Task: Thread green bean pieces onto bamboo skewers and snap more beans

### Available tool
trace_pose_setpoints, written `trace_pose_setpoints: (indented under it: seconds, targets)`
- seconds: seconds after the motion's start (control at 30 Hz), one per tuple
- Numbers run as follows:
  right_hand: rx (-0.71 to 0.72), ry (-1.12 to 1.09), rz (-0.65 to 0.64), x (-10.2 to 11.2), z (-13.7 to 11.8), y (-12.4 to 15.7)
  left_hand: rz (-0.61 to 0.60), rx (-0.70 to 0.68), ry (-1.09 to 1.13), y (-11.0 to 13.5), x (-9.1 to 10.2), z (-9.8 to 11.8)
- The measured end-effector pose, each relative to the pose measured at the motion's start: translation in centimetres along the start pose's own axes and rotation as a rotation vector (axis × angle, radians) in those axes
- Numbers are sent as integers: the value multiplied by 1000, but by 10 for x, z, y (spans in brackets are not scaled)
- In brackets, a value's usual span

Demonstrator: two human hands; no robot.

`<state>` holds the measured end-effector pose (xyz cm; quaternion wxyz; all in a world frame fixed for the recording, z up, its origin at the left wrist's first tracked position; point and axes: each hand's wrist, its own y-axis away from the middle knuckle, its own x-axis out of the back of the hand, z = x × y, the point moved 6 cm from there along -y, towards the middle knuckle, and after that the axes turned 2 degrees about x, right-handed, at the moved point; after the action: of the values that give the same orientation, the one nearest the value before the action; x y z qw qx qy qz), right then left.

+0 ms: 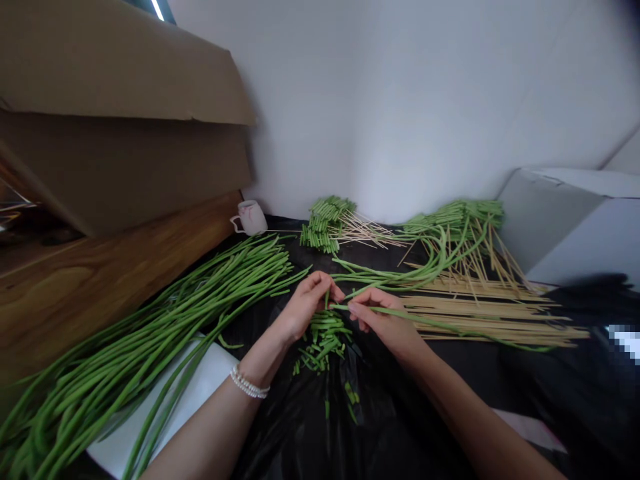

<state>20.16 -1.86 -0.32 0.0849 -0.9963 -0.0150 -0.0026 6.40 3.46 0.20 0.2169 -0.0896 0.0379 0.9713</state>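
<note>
- Cardboard box (125,120) sits on a wooden ledge (100,280), far to the left of and behind the pile of cut green pieces (323,340).
- Heap of long green stems (150,333) fans out left of that pile, partly over a white board (200,380).
- White mug (250,217) stands behind the pile and to its left, against the wall.
- Left hand (310,303) hovers just above the pile. Its forearm comes in from the lower left with a pearl bracelet (249,385) at the wrist, and its fingers are curled in, pinching the near end of one long stem (430,322).
- Right hand (380,320) is just right of the pile, palm turned inward. Its thumb and fingertips nip the same stem right beside the left hand's fingers.
- That stem trails off to the right of the pile, across loose bamboo skewers (490,307).
- Two bundles of skewered green pieces (325,223) and (455,217) lie behind the pile, near the wall.
- White box (575,220) stands far right of the pile.
- Black plastic sheet (310,427) lies under the pile.
</note>
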Motion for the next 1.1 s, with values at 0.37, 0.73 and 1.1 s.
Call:
trace_pose_setpoints:
  seconds: [0.37,0.73,1.1]
  targets:
    - [-46,-404,172,22,2,-8,-168,36,-321,4,-14,-9]
    - [-54,-216,167,22,11,-8,-407,177,-223,16,-30,-7]
    - [16,-247,113,18,5,-8,-113,83,125,6,-17,-3]
